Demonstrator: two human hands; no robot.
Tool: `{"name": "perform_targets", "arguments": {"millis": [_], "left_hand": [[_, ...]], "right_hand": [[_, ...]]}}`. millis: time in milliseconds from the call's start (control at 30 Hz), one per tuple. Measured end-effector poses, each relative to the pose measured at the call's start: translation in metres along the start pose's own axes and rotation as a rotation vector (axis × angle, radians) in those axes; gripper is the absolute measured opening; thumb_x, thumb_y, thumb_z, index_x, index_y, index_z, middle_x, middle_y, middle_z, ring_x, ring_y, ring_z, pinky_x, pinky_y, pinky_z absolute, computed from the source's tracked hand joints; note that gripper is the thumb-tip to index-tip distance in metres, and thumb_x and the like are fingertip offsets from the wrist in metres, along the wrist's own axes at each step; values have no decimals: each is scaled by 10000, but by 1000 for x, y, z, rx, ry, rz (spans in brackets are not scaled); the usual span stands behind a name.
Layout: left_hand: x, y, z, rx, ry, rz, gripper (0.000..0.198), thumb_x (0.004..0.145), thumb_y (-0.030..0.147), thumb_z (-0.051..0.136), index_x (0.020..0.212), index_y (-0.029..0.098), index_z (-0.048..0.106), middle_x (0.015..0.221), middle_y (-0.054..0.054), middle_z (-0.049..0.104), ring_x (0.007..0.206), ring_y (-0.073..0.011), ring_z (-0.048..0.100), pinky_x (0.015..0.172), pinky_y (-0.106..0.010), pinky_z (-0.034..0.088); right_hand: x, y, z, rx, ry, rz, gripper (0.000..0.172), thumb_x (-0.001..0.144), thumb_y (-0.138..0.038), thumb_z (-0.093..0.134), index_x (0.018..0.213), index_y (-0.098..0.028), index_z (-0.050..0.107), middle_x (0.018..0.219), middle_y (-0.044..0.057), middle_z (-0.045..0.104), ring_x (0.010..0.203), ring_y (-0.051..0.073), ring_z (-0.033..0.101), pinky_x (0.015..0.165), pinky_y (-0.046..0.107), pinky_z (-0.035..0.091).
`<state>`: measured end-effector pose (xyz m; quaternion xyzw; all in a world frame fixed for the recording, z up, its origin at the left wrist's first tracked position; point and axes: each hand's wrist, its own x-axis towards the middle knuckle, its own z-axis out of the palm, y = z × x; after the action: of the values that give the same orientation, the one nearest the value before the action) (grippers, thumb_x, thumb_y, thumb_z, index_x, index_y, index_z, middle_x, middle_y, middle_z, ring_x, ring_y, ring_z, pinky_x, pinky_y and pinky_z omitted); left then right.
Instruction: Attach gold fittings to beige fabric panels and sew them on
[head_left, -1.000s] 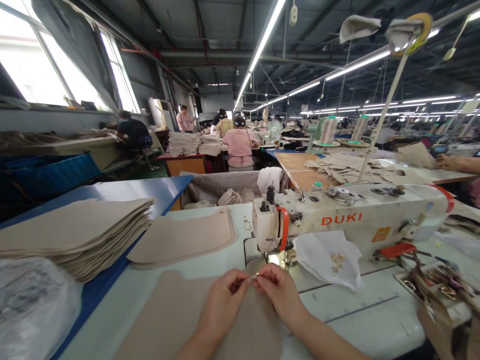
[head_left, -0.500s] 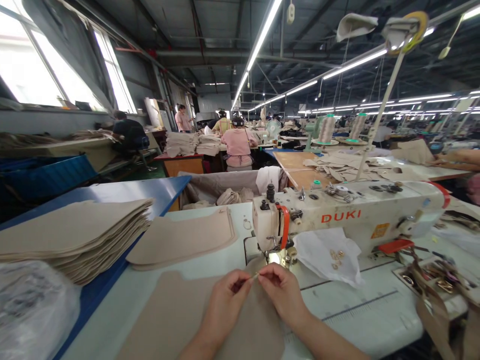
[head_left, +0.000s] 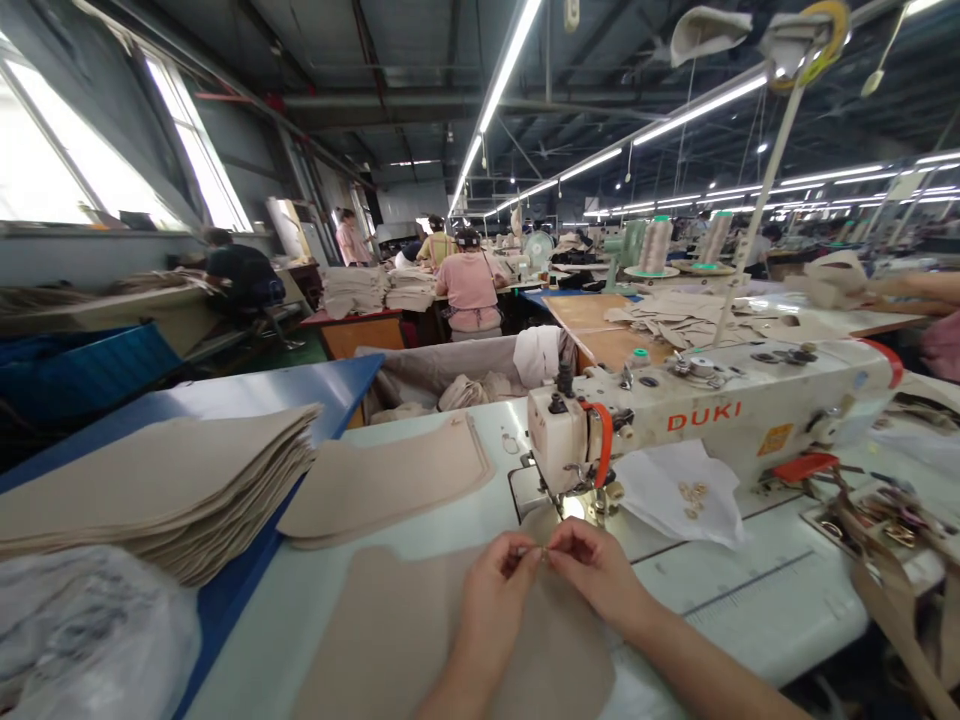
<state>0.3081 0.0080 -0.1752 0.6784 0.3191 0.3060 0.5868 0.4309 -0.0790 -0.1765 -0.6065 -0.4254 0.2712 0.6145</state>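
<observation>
My left hand (head_left: 499,590) and my right hand (head_left: 596,570) meet fingertip to fingertip in front of the sewing machine (head_left: 705,410). Each is pinched closed on one tiny item between them, too small to make out. Beneath them a beige fabric panel (head_left: 397,620) lies on the pale machine table (head_left: 247,620), its far part close to the lit needle area. A few thin beige panels (head_left: 390,480) lie left of the machine. Several small gold-coloured metal pieces (head_left: 691,500) rest on a white cloth (head_left: 652,485) right of the needle.
A tall stack of beige panels (head_left: 165,470) and a clear plastic bag (head_left: 97,640) are at the left by a blue surface (head_left: 345,375). On the right are straps (head_left: 889,620) and a tray of metal parts (head_left: 892,525). Several people work farther back.
The whole view has shifted, so the machine and both hands appear farther right. The hands keep their fingertips together, with little visible change in their pinch.
</observation>
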Motion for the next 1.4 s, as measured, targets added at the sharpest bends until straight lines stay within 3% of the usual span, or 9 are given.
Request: {"name": "perform_targets", "arguments": {"millis": [200, 367, 500, 733, 967, 1133, 1267, 1400], "left_hand": [[0, -4, 6, -126, -47, -46, 251, 636, 437, 669, 667, 197, 602, 575, -3, 573, 570, -174, 526, 565, -292, 404], [-1, 1, 4, -223, -92, -56, 302, 688, 504, 654, 681, 208, 594, 619, -26, 622, 587, -184, 554, 589, -310, 440], [1, 3, 1, -426, -131, -190, 460, 643, 633, 673, 776, 197, 608, 588, -7, 620, 572, -169, 576, 578, -284, 446], [0, 13, 1, -505, -248, -333, 431, 519, 428, 834, 766, 149, 618, 653, -7, 638, 564, -102, 540, 562, -222, 400], [-5, 25, -4, -389, -292, -335, 339, 548, 365, 812, 686, 149, 590, 640, 6, 596, 626, -120, 528, 607, -240, 395], [-2, 20, -4, -274, -348, -273, 207, 574, 291, 701, 632, 162, 550, 569, 31, 545, 573, -116, 470, 590, -247, 357], [0, 8, -3, -196, -297, -161, 140, 567, 252, 618, 599, 174, 507, 580, 40, 491, 590, -118, 430, 584, -246, 319], [-2, 2, -4, -183, -266, -107, 99, 588, 232, 577, 633, 175, 509, 620, 32, 484, 619, -126, 422, 597, -251, 326]], "right_hand": [[2, -1, -1, 85, -40, 35, 175, 691, -341, 716, 664, -199, 618, 588, -25, 570, 569, 142, 512, 568, 261, 403], [5, -7, -4, 256, -67, 162, 273, 603, -395, 805, 667, -192, 634, 596, -26, 609, 563, 133, 541, 598, 271, 425], [5, -7, -6, 333, -36, 220, 290, 585, -393, 832, 658, -185, 645, 577, -32, 618, 554, 119, 536, 609, 261, 422], [2, -10, -4, 446, -81, 256, 266, 586, -350, 843, 657, -172, 660, 602, -12, 668, 556, 103, 539, 597, 235, 408], [-3, -12, -6, 413, -121, 301, 304, 537, -373, 858, 633, -171, 653, 570, -18, 634, 538, 106, 529, 573, 239, 406], [-9, -12, -10, 322, -216, 206, 256, 669, -394, 766, 701, -184, 624, 630, -1, 640, 592, 140, 566, 604, 266, 424], [-16, -21, -12, 12, -223, 53, 170, 720, -268, 710, 842, -196, 617, 784, 6, 621, 744, 161, 562, 691, 274, 426], [-18, -25, -14, -222, -203, -132, 83, 750, -172, 655, 776, -200, 581, 785, 0, 589, 758, 151, 550, 696, 255, 416]]}}
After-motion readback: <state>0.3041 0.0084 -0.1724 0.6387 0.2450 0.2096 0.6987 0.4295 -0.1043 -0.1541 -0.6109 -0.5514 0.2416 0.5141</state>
